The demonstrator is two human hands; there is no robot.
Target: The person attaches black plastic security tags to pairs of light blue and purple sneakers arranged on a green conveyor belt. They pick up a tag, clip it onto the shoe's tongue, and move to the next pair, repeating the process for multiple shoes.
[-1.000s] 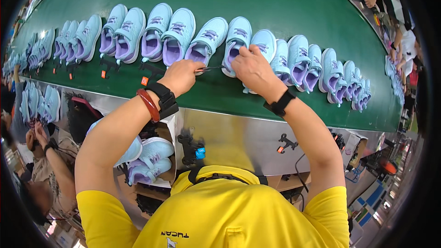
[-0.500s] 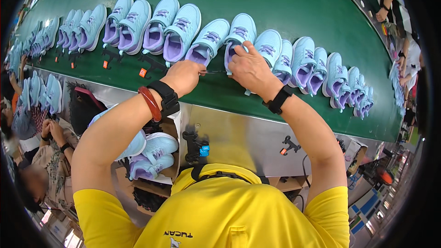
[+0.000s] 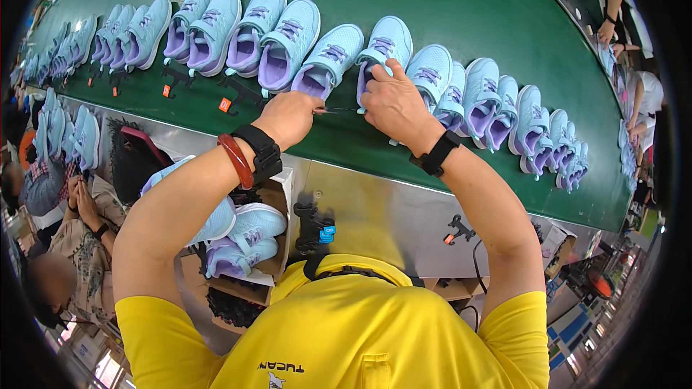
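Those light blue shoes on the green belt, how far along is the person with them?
Done: I cannot tell which shoes are finished; all look alike. In hand: the right hand grips the heel of one light blue shoe, while the left hand brings a thin tool up to it. Left: probably plenty, judging by the row of shoes lined along the green belt on both sides.

Right hand (image 3: 393,104) grips blue shoe (image 3: 382,50); left hand (image 3: 292,117) beside; green belt (image 3: 461,7).

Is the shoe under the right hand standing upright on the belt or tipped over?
Upright: the light blue shoe sits sole-down on the green belt, opening facing up, with the right hand on its heel.
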